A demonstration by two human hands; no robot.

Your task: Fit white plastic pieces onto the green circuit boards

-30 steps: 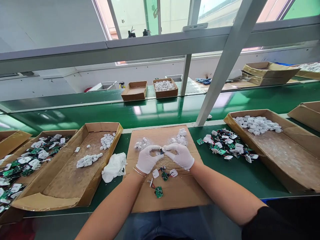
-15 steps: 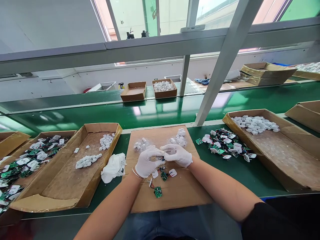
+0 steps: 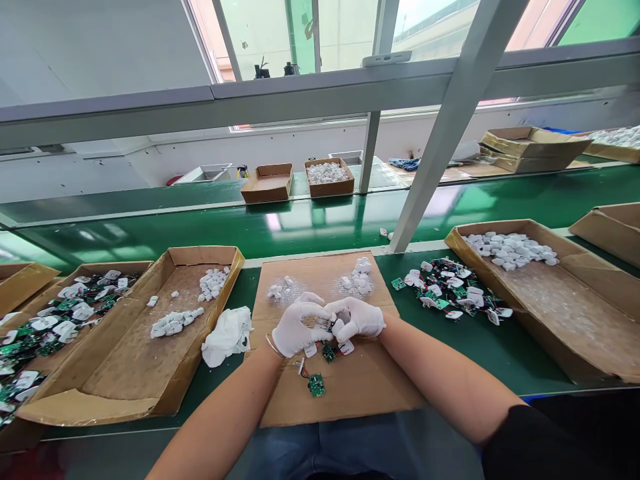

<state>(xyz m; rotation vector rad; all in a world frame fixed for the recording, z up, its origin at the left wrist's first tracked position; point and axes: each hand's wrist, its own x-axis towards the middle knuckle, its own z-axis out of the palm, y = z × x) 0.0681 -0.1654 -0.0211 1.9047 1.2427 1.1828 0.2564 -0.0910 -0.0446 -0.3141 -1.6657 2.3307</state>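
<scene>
My left hand (image 3: 299, 325) and my right hand (image 3: 358, 318), both in white gloves, meet over the cardboard sheet (image 3: 360, 387). Between their pinched fingertips is a small electronic part (image 3: 331, 326), mostly covered by the fingers. Just below them lie a green circuit board (image 3: 329, 353) and white plastic pieces, partly hidden by my right hand. Nearer to me, another green circuit board (image 3: 316, 385) lies with short wires attached. Beyond my hands, small white pieces (image 3: 283, 289) rest at the left, and a pile of white caps (image 3: 361, 277) at the right.
At left, a cardboard tray (image 3: 120, 373) holds white pieces beside a crumpled white cloth (image 3: 228, 337). To the right are a heap of wired boards (image 3: 457, 290) and a tray (image 3: 565, 333) with white caps. A slanted metal post (image 3: 435, 140) rises beyond, before the green belt (image 3: 210, 230).
My right hand's fingers have curled down and inward around the small part; the left hand has barely shifted. A small white piece on the green belt has moved left, out from behind the post.
</scene>
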